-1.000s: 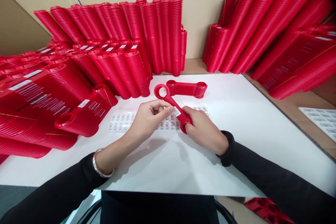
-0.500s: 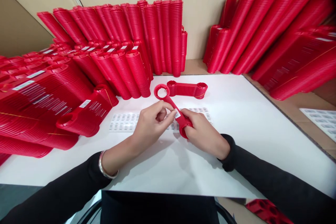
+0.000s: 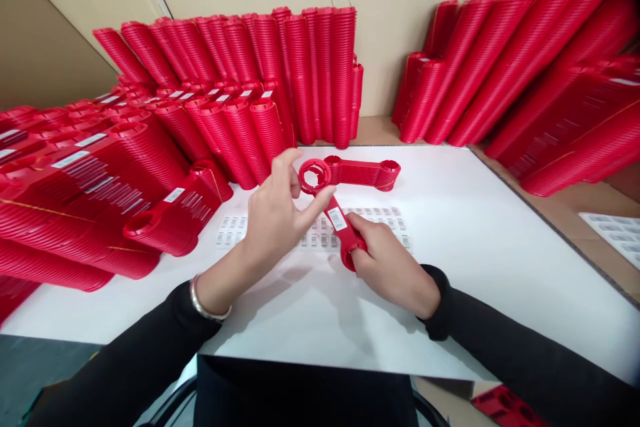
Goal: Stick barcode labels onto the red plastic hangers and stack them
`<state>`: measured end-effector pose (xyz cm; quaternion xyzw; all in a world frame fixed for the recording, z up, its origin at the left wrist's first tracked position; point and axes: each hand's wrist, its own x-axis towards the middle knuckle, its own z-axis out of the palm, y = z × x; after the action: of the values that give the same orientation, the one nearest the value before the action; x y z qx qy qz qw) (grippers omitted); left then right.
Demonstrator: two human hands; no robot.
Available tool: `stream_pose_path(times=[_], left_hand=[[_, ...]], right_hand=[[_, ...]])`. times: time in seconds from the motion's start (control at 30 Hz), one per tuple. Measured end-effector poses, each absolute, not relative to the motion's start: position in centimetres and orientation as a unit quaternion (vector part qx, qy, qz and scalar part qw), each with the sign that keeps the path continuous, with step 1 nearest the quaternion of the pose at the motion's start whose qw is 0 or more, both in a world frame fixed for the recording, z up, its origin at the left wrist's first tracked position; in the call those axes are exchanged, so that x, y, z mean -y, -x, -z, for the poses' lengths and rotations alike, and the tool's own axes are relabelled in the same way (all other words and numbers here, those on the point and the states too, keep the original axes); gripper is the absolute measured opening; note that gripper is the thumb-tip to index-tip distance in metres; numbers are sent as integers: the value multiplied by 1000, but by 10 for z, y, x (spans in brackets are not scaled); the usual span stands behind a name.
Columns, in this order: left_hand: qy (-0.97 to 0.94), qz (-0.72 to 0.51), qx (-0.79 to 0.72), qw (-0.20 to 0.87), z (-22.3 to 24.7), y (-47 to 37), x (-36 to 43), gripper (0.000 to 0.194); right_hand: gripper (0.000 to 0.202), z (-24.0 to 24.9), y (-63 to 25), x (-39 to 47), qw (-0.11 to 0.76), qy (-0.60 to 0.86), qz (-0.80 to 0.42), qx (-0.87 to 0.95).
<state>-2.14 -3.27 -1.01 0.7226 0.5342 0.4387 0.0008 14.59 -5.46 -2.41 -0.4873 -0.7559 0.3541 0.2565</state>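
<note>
My right hand (image 3: pixel 385 257) is closed round the lower ring of a red plastic piece (image 3: pixel 345 237), a flat bar with a ring at each end. A white barcode label (image 3: pixel 337 218) lies flat on the bar. Beside the upper ring, my left hand (image 3: pixel 280 203) has its thumb and fingers spread apart; whether a fingertip touches the ring I cannot tell. Behind the held piece lies a small stack of the same red pieces (image 3: pixel 365 173). Under the hands is a sheet of barcode labels (image 3: pixel 387 220), partly hidden by them.
Tall stacks of red pieces (image 3: pixel 240 53) crowd the left and back of the white table (image 3: pixel 450 213). More red stacks (image 3: pixel 480 67) lean at the back right. Another label sheet (image 3: pixel 613 233) lies on cardboard at the right edge.
My left thumb and finger have parted from the label, and the hand has moved up toward the upper ring. The label now lies fully visible on the bar. My right hand keeps its hold.
</note>
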Motion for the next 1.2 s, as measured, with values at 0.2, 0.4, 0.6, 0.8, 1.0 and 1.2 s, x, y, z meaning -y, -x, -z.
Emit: stream_pose_path(times=[0.2, 0.4, 0.6, 0.8, 1.0, 1.2], left_hand=[[-729, -427, -532, 54, 13, 22, 32, 49], [-770, -356, -525, 59, 22, 18, 36, 89], [-725, -442, -493, 190, 20, 21, 33, 57], [-653, -549, -435, 286, 21, 23, 27, 23], [-737, -481, -438, 185, 16, 29, 31, 21], [-803, -307, -490, 145, 14, 24, 31, 18]], right_hand=[[15, 25, -145, 53, 246, 494, -348, 758], [14, 29, -148, 51, 247, 506, -342, 752], [14, 29, -149, 51, 242, 503, -343, 756], [16, 28, -153, 46, 257, 494, -351, 753], [33, 25, -165, 36, 292, 506, -446, 678], [33, 25, -175, 30, 306, 514, -390, 700]])
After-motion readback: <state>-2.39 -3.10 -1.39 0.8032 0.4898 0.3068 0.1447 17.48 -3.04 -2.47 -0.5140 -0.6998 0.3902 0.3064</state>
